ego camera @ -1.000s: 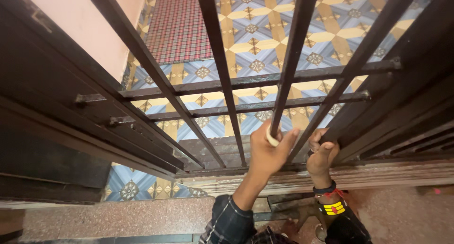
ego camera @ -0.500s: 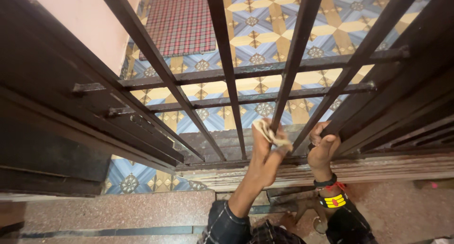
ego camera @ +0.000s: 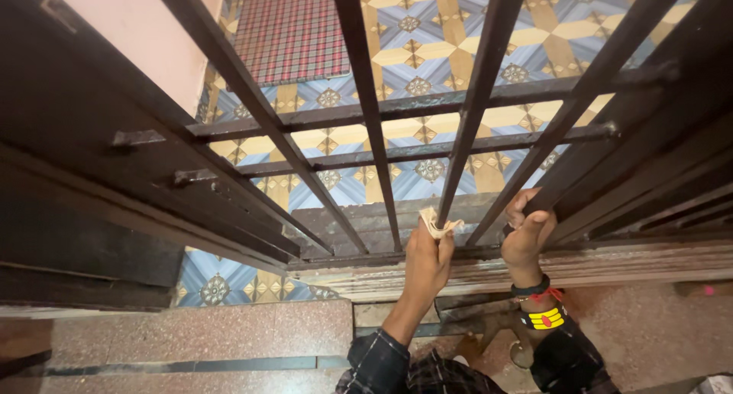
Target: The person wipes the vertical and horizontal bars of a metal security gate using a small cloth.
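A dark metal grille gate with slanting vertical bars and cross rails fills the view. My left hand pinches a small folded beige piece of sandpaper and presses it against the foot of one vertical bar, just above the gate's bottom rail. Further right, my right hand is wrapped round the lower end of the neighbouring bar. That wrist carries a black band, red thread and a yellow-and-red bracelet. Both sleeves are dark plaid.
Behind the bars lies a patterned blue, yellow and white tiled floor with a red checked mat. A worn stone threshold runs under the gate. Speckled reddish stone flooring is on my side. A pink wall stands at left.
My left hand has slid down the bar from a full wrap to a fingertip pinch on the sandpaper near the bar's foot. The right hand has kept its hold.
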